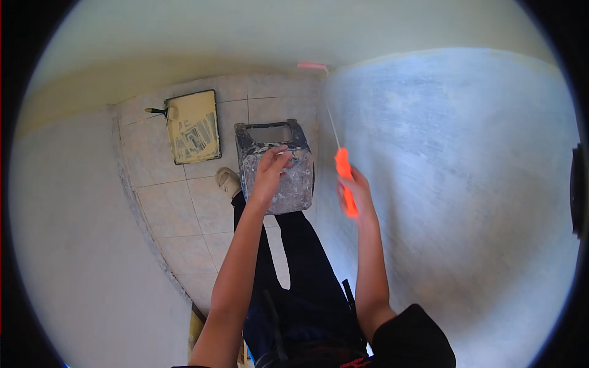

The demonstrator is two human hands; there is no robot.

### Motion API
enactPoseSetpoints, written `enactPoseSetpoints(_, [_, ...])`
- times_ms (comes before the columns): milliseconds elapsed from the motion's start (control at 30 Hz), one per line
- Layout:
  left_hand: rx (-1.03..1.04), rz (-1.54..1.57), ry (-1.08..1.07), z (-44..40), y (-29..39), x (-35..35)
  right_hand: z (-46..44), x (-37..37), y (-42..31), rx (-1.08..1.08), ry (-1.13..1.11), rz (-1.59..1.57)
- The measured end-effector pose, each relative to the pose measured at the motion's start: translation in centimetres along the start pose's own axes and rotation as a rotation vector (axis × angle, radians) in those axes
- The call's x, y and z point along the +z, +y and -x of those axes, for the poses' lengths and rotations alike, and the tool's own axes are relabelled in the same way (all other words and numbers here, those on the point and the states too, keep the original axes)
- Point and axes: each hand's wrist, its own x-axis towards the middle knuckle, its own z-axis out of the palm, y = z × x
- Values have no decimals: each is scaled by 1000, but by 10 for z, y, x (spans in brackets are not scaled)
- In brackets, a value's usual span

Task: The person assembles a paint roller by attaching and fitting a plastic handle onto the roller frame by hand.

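My right hand (pixel 361 195) is closed round the orange handle of a small paint roller (pixel 343 162). Its thin wire frame runs up to a pink roller sleeve (pixel 311 65), close to the far wall by the corner; whether it touches the wall I cannot tell. My left hand (pixel 270 175) hangs in front of a dark, paint-spattered plastic piece with a handle opening (pixel 291 190), possibly a step stool. The fingers of that hand are loosely bent and apart, with nothing visible in them.
On the tiled floor (pixel 159 211) lies a black-rimmed tray (pixel 205 104) of cream paint, with a paintbrush (pixel 158 111) across its left edge. A bluish-white wall (pixel 454 135) rises on the right, a pale one (pixel 80 233) on the left. My shoe (pixel 227 181) is beside the plastic piece.
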Motion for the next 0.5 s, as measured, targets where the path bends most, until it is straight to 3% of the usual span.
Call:
enactPoseSetpoints(100, [17, 20, -19, 4, 7, -5, 85, 8, -8, 10, -2, -88])
enactPoseSetpoints(200, [17, 23, -42, 2, 10, -1, 77, 13, -21, 37, -42, -61])
enactPoseSetpoints(367, [57, 11, -106, 5, 14, 12, -63, 18, 15, 77, -102, 73])
enactPoseSetpoints(500, [116, -21, -112, 32, 21, 7, -93, 41, 19, 60, -144, 28])
